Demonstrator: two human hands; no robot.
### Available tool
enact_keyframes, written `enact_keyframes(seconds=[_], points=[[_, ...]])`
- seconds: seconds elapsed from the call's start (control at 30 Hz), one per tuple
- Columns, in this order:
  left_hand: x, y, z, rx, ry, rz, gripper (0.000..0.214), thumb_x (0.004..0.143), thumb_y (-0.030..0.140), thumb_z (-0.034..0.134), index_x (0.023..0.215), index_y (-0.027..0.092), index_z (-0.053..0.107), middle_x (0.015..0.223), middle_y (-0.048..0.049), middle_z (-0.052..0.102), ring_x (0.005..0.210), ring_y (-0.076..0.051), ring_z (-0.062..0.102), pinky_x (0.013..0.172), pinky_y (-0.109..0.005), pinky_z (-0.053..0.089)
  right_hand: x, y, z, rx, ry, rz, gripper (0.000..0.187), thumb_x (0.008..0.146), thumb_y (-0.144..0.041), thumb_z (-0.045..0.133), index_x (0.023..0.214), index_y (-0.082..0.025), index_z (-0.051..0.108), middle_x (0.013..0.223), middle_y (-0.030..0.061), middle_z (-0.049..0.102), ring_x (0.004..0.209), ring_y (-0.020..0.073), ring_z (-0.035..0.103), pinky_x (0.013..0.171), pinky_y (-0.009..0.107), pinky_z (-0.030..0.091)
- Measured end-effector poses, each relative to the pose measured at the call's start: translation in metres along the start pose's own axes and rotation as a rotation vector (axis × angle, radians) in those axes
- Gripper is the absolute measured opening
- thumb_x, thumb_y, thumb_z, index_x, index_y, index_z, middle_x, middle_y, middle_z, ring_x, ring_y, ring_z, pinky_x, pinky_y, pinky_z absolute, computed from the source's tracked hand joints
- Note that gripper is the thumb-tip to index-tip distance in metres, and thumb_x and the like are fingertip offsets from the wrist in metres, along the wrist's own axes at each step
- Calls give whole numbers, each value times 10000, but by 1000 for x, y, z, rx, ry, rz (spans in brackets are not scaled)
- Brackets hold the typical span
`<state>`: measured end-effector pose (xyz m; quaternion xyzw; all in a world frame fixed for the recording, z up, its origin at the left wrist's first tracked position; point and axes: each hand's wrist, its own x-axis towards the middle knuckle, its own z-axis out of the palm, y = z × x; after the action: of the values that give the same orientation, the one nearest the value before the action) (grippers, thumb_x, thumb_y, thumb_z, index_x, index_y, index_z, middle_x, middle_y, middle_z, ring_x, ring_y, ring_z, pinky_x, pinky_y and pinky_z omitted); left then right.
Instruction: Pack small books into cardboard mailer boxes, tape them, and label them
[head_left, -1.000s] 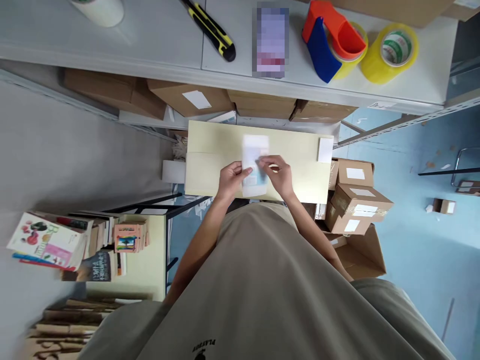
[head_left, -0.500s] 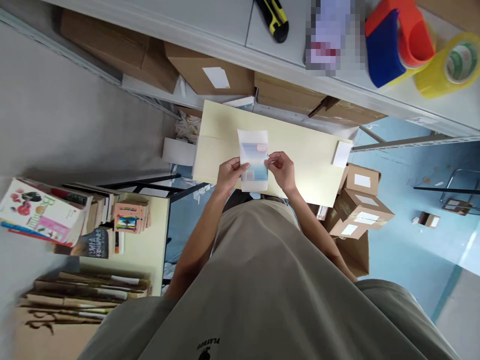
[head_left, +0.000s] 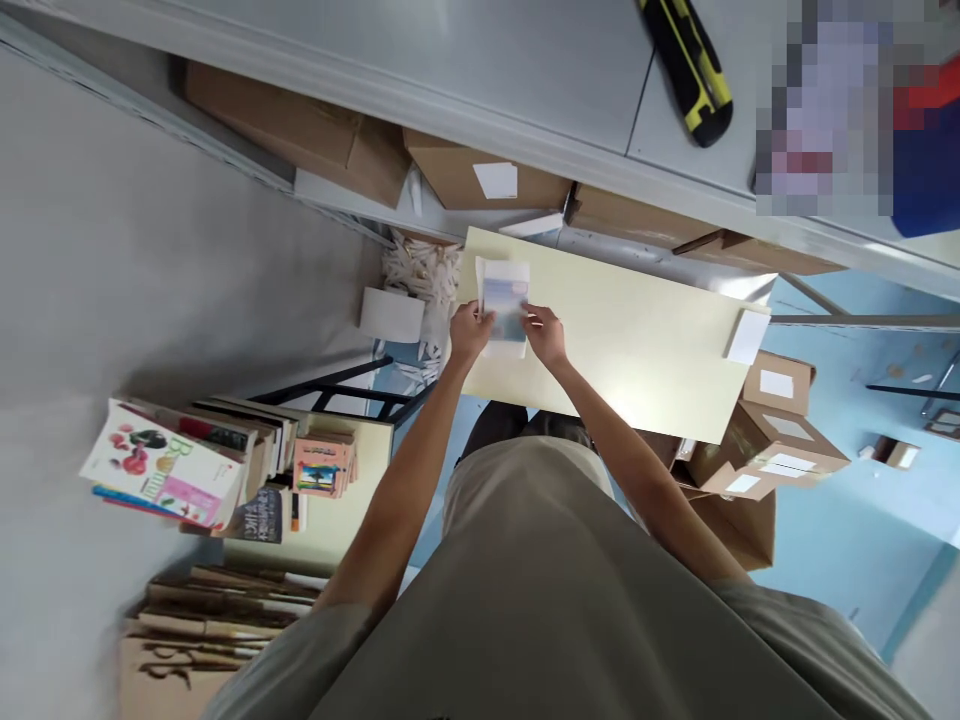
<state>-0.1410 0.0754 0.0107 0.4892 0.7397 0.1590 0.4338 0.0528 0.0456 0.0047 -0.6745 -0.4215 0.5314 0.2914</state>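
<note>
while the left hand grips a white-and-blue packet by one edge, the right hand pinches the opposite edge between its fingers. the packet is over the table.

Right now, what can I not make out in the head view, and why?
All in the head view:
- Packet: print blurred; underside hidden by its own face.
- Right hand: grip too small to judge.
- Utility knife: far end cut off by the top edge.
- Red-and-blue object: cut off by the right edge.
- Pixelated item: covered by mosaic.
</note>
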Motion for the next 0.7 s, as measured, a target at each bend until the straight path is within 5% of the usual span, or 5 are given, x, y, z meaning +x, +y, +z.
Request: enact_keyframes(seconds=[0.17,0.33,0.5,0.7], points=[[54,-11,-2,-120,22,25,249,885,184,673,1071,174,839,1093,-141,863,1013,-296,771,1053,-417,583,44,5,36,-17,21,49,558,983,-558,825,1402,-189,822,1587,221,708,1315,335,787,1188,505,664],[67,-15,0,-158,12,14,318,859,129,675,1132,156,836,1230,-185,857,1131,-331,801,1162,-469,569,48,5,47,-60,8,45,596,977,-550,851,1450,-191,803,1729,233,605,1533,368,673,1253,510,629],[32,-25,-12,-304,47,15,393,933,209,685,1302,135,800,1417,-227,809,1228,-325,807,1177,-461,598,13,3,36,-36,5,24,574,955,-585,859,1419,-250,819,1720,195,624,1523,366,678,1259,559,617],[-51,-43,-34,-474,76,106,425,950,507,763,1234,193,804,1374,-209,832,1280,-338,807,1136,-475,650,-43,5,10,-24,-7,-56,670,934,-758,803,1334,-221,823,1614,214,686,1445,345,717,1205,552,650]])
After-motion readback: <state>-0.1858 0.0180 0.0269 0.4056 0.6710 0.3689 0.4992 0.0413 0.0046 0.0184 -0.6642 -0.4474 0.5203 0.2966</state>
